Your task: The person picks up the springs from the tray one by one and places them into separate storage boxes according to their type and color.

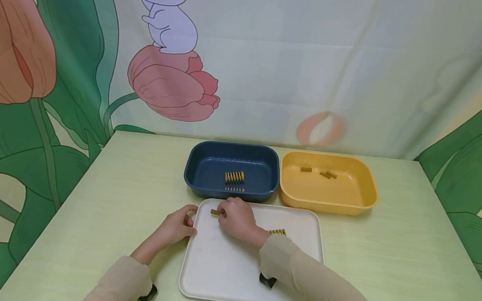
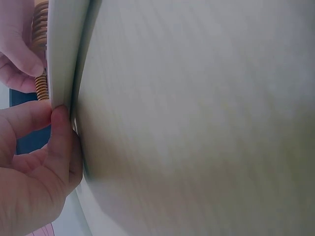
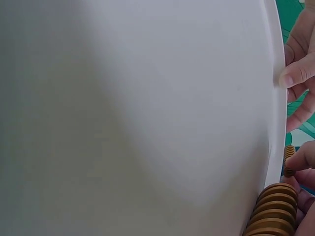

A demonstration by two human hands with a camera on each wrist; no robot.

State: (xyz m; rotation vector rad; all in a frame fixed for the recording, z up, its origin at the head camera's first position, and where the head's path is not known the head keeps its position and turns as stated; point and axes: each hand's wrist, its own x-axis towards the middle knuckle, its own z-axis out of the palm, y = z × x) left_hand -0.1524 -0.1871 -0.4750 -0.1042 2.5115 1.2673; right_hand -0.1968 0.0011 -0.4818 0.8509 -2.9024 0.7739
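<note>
A small brass-coloured coil spring [image 1: 214, 212] is pinched between the thumb and fingers of my right hand [image 1: 238, 219], over the far left part of a white tray [image 1: 221, 269]. My left hand [image 1: 174, 228] grips the tray's left rim; the left wrist view shows the thumb and fingers around that edge [image 2: 63, 64]. A larger coil spring [image 1: 278, 232] lies on the tray, partly hidden behind my right forearm in the head view. In the right wrist view this larger spring [image 3: 273, 211] looms close, with the small spring [image 3: 289, 151] beyond it at my fingertips.
Behind the tray stands a dark blue bin [image 1: 194, 166] holding one large coil spring [image 1: 234, 177]. To its right is a yellow bin [image 1: 371, 195] with three small springs [image 1: 306, 169]. The pale green tabletop [image 1: 383, 269] meets a printed curtain at the back.
</note>
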